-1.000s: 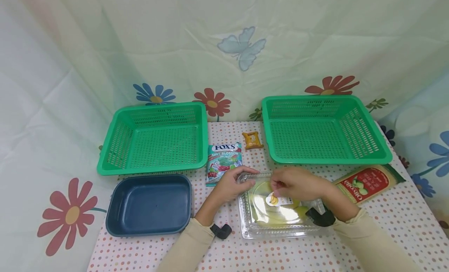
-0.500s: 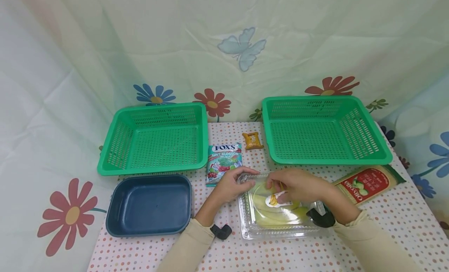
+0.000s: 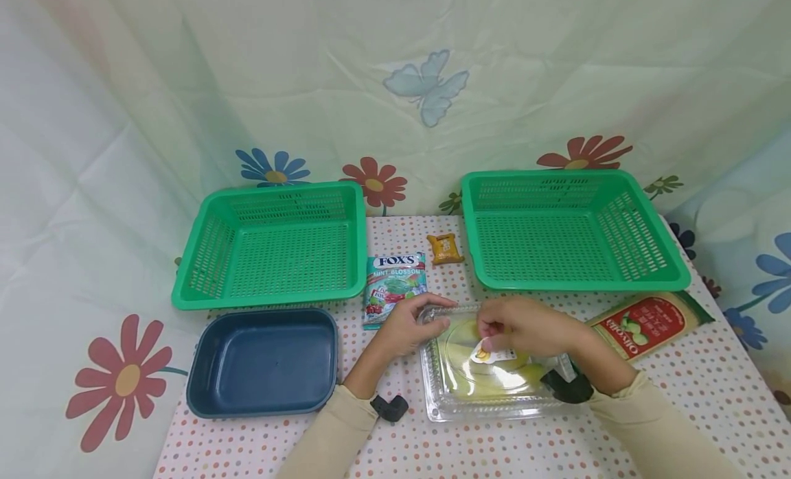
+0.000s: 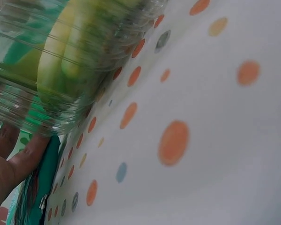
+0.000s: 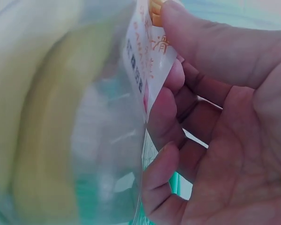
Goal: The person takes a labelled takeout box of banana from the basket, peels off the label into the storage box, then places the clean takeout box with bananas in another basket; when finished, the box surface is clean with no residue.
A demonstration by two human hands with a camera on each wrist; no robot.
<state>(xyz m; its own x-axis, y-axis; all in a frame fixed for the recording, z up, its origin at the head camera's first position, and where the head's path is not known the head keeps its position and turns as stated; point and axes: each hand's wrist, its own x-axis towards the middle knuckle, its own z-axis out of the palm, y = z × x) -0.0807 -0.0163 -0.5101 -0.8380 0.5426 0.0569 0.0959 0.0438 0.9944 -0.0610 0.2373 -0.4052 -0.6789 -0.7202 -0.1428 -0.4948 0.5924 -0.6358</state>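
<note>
A clear plastic clamshell box (image 3: 436, 403) with yellow-green bananas (image 4: 68, 51) inside lies on the table in front of me. At its far left corner my left hand (image 3: 408, 328) grips the box, thumb on the lid and fingers along the far edge. On the lid is a white banana sticker (image 3: 502, 356), creased and partly raised. My right hand (image 3: 528, 326) pinches the sticker's edge between thumb and fingers, as the right wrist view also shows. Part of the sticker seems attached to the lid. The box's right far corner is hidden under my right hand.
Two green plastic baskets (image 3: 272, 302) stand at the back, one left and one right (image 3: 575, 284). A dark blue tray (image 3: 262, 409) sits at front left. Around the box lie a Fox's candy bag (image 3: 395, 280), a small orange packet (image 3: 445, 249) and an Olivoilà pouch (image 3: 649, 321).
Half a second ago the right fingers were spread over the sticker; now they pinch its edge, and its left end has lifted. The left hand and the box have stayed in place.
</note>
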